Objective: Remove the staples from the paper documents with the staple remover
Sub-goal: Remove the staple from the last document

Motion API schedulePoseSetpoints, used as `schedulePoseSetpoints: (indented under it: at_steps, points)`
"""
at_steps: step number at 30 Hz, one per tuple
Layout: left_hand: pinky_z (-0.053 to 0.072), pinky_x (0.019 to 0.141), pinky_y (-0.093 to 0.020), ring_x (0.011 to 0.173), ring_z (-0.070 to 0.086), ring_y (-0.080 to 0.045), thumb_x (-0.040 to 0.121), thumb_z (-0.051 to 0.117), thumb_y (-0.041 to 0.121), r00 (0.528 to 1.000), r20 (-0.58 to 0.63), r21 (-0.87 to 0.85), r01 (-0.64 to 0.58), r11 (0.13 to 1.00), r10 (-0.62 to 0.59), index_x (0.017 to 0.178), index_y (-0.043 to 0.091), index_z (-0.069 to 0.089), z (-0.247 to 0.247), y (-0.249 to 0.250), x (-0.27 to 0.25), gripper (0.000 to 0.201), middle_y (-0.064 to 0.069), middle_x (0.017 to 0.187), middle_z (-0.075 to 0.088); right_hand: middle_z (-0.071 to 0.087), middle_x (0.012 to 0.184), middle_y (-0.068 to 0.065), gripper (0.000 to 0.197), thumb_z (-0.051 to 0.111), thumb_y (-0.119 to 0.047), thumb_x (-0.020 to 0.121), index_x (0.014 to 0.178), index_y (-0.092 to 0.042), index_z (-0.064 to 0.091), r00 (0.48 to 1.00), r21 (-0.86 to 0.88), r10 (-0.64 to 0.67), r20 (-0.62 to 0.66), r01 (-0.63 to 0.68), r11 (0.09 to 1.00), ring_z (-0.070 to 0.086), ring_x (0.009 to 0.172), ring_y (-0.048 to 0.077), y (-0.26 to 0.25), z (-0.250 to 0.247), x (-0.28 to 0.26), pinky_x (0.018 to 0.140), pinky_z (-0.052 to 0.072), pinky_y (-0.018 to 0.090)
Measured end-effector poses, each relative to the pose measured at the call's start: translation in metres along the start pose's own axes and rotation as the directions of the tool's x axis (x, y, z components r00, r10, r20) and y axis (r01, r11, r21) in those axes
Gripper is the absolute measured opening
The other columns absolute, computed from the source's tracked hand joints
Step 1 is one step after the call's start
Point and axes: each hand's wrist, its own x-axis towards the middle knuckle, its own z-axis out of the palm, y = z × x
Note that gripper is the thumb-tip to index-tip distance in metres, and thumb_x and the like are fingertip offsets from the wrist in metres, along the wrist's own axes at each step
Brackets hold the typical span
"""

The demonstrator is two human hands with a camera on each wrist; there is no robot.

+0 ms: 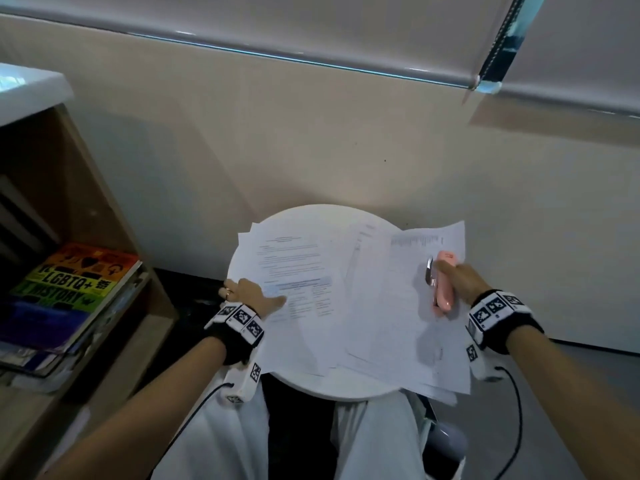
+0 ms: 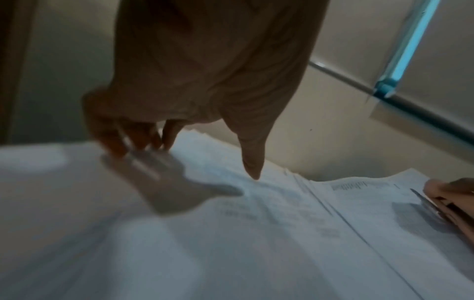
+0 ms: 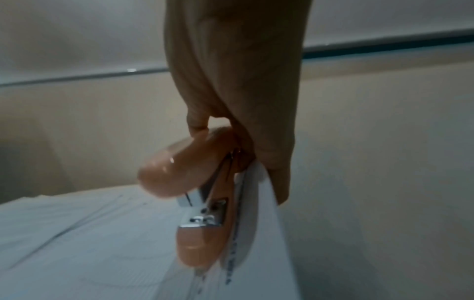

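A: Status check. I see my right hand (image 1: 462,280) with fingers curled round the pink staple remover (image 1: 443,285), which looks like a small stapler body with a metal blade. It hangs just over the right-hand paper stack (image 1: 408,323). My thumb seems to pinch a sheet edge (image 3: 259,182) against the tool as well, though blur makes that uncertain.

B: Left side?

A: Left hand (image 1: 249,294) lies flat on the left-hand stack (image 1: 294,258), fingers (image 2: 143,140) relaxed, gripping nothing; thumb tip (image 2: 252,172) touches the page. Both stacks sit on the round white surface (image 1: 311,382), overhanging its edges.

B: Step in hand?

A: My judgement: between staples, selecting the next document. No staple is legible in any view.

B: Next move?

A: Find the stapled corner, pin that stack with the left hand, and slide the metal blade (image 1: 429,271) under the staple crown at a shallow angle so the page does not tear.
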Motion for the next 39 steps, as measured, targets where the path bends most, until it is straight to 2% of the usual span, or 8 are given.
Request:
schedulePoseSetpoints:
  at_steps: [8,14,17,19,27,31,35,39]
  points:
    - [0.036,0.1,-0.039,0.12,0.036,-0.034,0.059,0.083,0.048,0.965,-0.144,-0.174,0.192,0.966,-0.218,0.123,-0.004,0.035,0.02,0.009,0.004,0.096,-0.02,0.131,0.033,0.055,0.127,0.025,0.053,0.06,-0.037,0.089,0.118,0.008,0.059,0.998,-0.178,0.023,-0.055,-0.032,0.984,0.058,0.107,0.037,0.013,0.032,0.043,0.096,0.046,0.042]
    - [0.037,0.099,-0.042,0.124,0.035,-0.034,0.057,0.083,0.053,0.979,-0.024,-0.077,0.201,0.977,-0.203,0.129,-0.002,0.031,0.018,0.007,0.025,0.104,-0.018,0.134,0.036,0.005,0.159,0.008,0.044,0.054,-0.05,0.091,0.112,-0.012,0.063,0.965,-0.51,-0.214,-0.151,0.109,0.853,-0.002,0.147,0.03,0.014,0.047,0.011,0.114,-0.008,0.052]
    - [0.034,0.103,-0.046,0.13,0.032,-0.037,0.06,0.085,0.046,0.978,0.0,-0.122,0.208,0.971,-0.209,0.135,-0.002,0.026,0.014,0.007,0.027,0.107,-0.02,0.138,0.034,0.044,0.14,0.014,0.056,0.049,-0.062,0.089,0.11,-0.011,0.06,0.973,-0.399,-0.212,0.086,0.229,0.888,0.045,0.128,0.033,0.015,0.054,-0.014,0.11,0.029,0.048]
    - [0.033,0.106,-0.05,0.134,0.032,-0.037,0.062,0.087,0.035,0.98,0.052,-0.258,0.197,0.946,-0.19,0.139,-0.003,0.018,0.011,0.004,0.031,0.11,-0.019,0.14,0.036,0.061,0.113,0.01,0.042,0.048,-0.045,0.096,0.118,-0.01,0.056,0.965,-0.286,-0.105,0.242,0.175,0.942,0.061,0.092,0.026,0.015,0.063,-0.036,0.078,0.049,0.034]
    - [0.045,0.096,-0.05,0.104,0.058,-0.039,0.081,0.067,0.028,0.993,-0.108,-0.324,0.013,0.946,-0.05,0.085,0.009,0.062,0.008,-0.019,0.047,0.019,-0.018,0.109,0.063,0.062,0.115,0.01,0.04,0.049,-0.036,0.097,0.125,-0.008,0.053,0.958,-0.241,-0.07,0.28,0.14,0.96,0.059,0.094,0.025,0.032,0.082,-0.055,0.082,0.046,0.033]
    - [0.04,0.091,-0.044,0.111,0.043,-0.041,0.085,0.065,0.023,0.971,-0.237,-0.374,-0.06,0.926,-0.033,0.083,0.008,0.061,0.002,-0.043,0.048,0.015,-0.018,0.114,0.047,0.06,0.11,0.008,0.04,0.049,-0.035,0.097,0.127,-0.008,0.051,0.951,-0.242,-0.07,0.302,0.147,0.959,0.058,0.089,0.023,0.031,0.081,-0.056,0.073,0.044,0.029]
    - [0.03,0.067,-0.026,0.076,0.046,-0.026,0.082,0.062,0.006,0.907,-0.4,-0.46,-0.322,0.827,0.131,0.067,0.005,0.049,-0.006,-0.072,0.047,0.019,-0.014,0.08,0.051,0.059,0.117,0.009,0.054,0.048,-0.039,0.096,0.139,-0.008,0.04,0.948,-0.286,-0.062,0.312,0.155,0.946,0.058,0.095,0.024,0.034,0.087,-0.053,0.077,0.043,0.03]
    - [0.04,0.089,-0.028,0.093,0.045,-0.018,0.083,0.066,0.011,0.898,-0.436,-0.569,-0.331,0.752,0.066,0.078,0.004,0.059,-0.013,-0.083,0.046,0.012,-0.009,0.112,0.047,0.055,0.129,0.012,0.084,0.047,-0.058,0.084,0.147,-0.007,0.028,0.945,-0.329,-0.045,0.323,0.157,0.931,0.056,0.11,0.029,0.037,0.095,-0.051,0.087,0.045,0.036]
